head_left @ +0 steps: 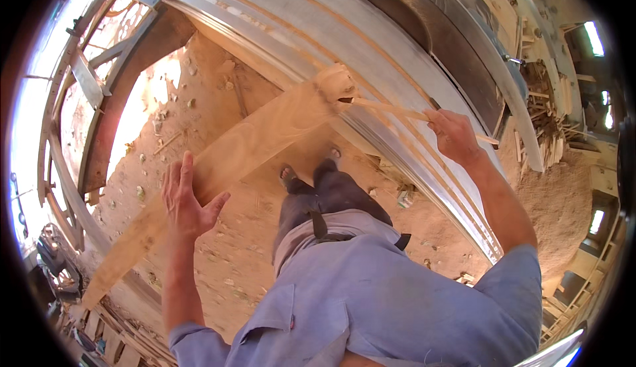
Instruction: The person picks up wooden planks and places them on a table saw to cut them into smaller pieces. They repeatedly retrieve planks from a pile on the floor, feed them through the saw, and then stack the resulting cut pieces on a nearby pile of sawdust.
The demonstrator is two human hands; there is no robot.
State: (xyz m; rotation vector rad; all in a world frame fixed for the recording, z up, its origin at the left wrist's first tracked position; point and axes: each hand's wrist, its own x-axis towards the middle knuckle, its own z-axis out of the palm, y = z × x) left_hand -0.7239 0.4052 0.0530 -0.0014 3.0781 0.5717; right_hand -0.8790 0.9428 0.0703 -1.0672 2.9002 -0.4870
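Note:
A long, pale wooden board [265,132] slants across the view from lower left to upper middle. Its far end, with a rounded knob and a dark notch, lies over the edge of a metal machine table [318,42]. My left hand [189,198] rests on the board with its fingers outstretched and thumb apart. Closed in my right hand [454,135] is a thin wooden stick [391,108]. One tip of the stick meets the notched end of the board; the other juts out past my wrist.
A dark plate [444,55] covers part of the machine at upper right. Scrap wood [540,112] is heaped beyond it. Curved wooden frames [126,82] stand at left. Dusty ground [218,261] with chips lies below. More wood pieces [112,334] are at lower left.

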